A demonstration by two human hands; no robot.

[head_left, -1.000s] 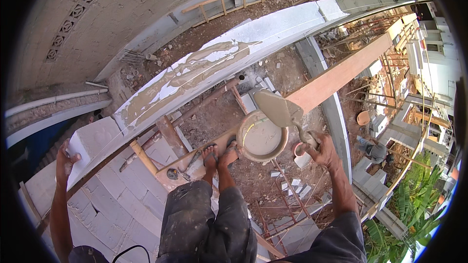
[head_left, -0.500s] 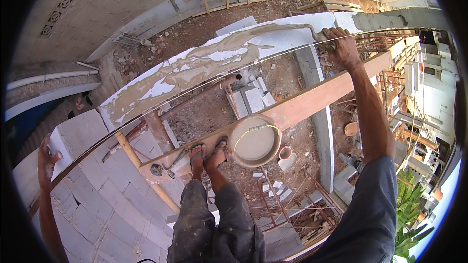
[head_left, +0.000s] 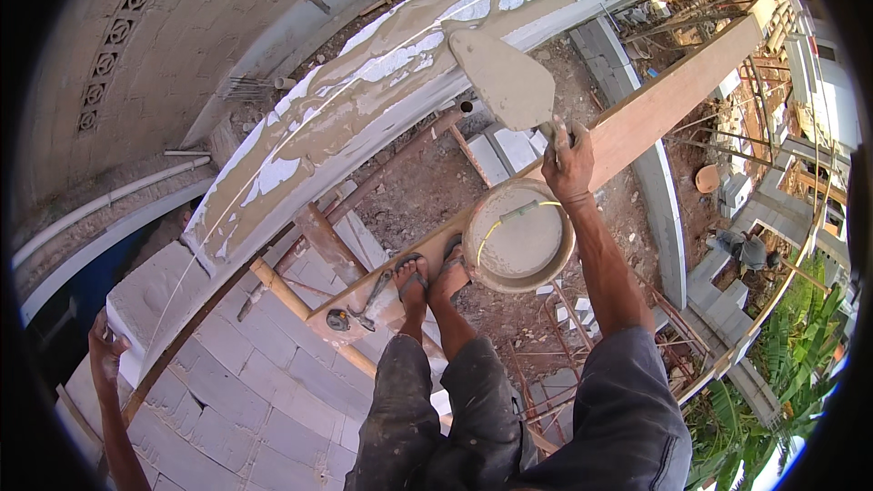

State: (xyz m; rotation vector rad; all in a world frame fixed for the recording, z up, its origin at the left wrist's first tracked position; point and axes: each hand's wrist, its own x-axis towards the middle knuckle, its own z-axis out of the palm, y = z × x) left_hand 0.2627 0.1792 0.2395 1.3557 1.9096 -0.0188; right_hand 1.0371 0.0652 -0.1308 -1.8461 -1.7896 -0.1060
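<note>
My right hand (head_left: 568, 164) is closed round the handle of a trowel (head_left: 507, 82). The trowel's broad blade is coated in grey mortar, and its tip overlaps the near edge of the wall top. A wet, uneven layer of mortar (head_left: 346, 114) covers much of that white block course, with pale patches showing through. At the far left, my left hand (head_left: 106, 343) grips the end of a pale block (head_left: 150, 295) with bent fingers. Below the right hand, a round bucket (head_left: 518, 259) of mortar, with a yellow cord handle and grey grip, stands on a wooden plank.
A thin white string (head_left: 355, 80) runs along the wall. My sandalled feet (head_left: 427, 280) stand on the narrow plank (head_left: 677, 100), beside a tape measure (head_left: 337, 319) and a metal tool. Rubble ground, loose blocks and scaffold bars lie below. Green plants (head_left: 787, 391) grow at lower right.
My right hand has drawn back from the wall's far right part toward the bucket, bringing the trowel's coated blade into full view. My left hand stays at the block end; the view has shifted.
</note>
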